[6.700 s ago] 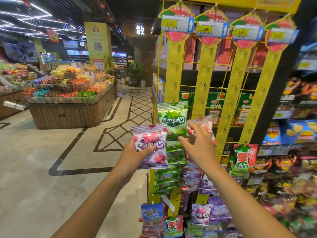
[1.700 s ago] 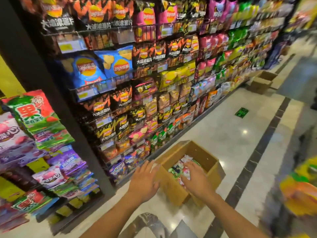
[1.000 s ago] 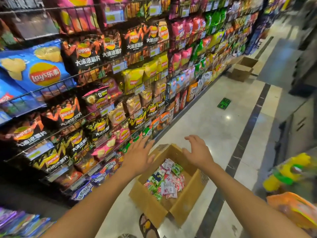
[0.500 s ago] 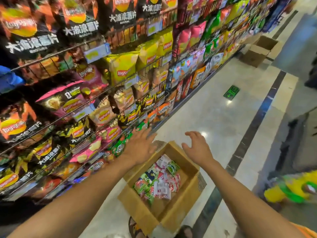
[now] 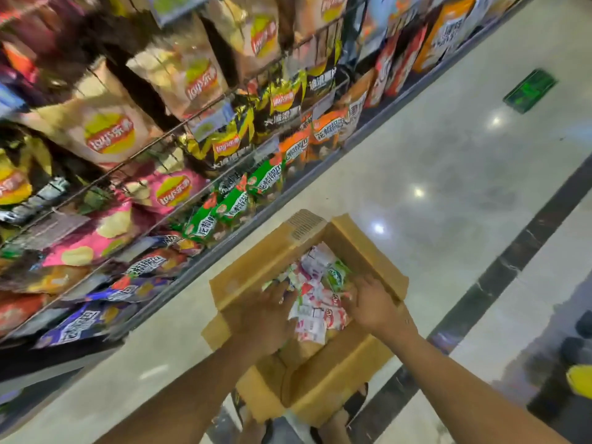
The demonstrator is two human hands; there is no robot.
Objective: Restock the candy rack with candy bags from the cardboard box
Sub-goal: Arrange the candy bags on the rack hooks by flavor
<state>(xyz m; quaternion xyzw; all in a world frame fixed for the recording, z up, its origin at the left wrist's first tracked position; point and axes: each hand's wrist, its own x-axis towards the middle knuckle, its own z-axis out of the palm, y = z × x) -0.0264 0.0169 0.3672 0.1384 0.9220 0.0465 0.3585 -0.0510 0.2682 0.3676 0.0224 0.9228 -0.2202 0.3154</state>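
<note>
Candy bags (image 5: 315,299) sit in a loose heap inside the open cardboard box (image 5: 256,267), on the floor (image 5: 432,174). Both hands are down in the box. The left hand (image 5: 267,312) is on the heap's left edge, fingertips on the bags. The right hand (image 5: 373,304) is on the right edge, fingers bent down onto the pile. Motion blur, so I can't tell whether either hand has hold of a bag.

The heap lies between the two hands and fills the far half of the box. The near half shows bare cardboard. Flaps are folded outward.

The box's left side is near the base of the chip shelving (image 5: 179,123). There's bare floor to the right, as far as the dark stripe (image 5: 499,277).

The bags are small pouches, mostly white, pink and red, with a few green.
</note>
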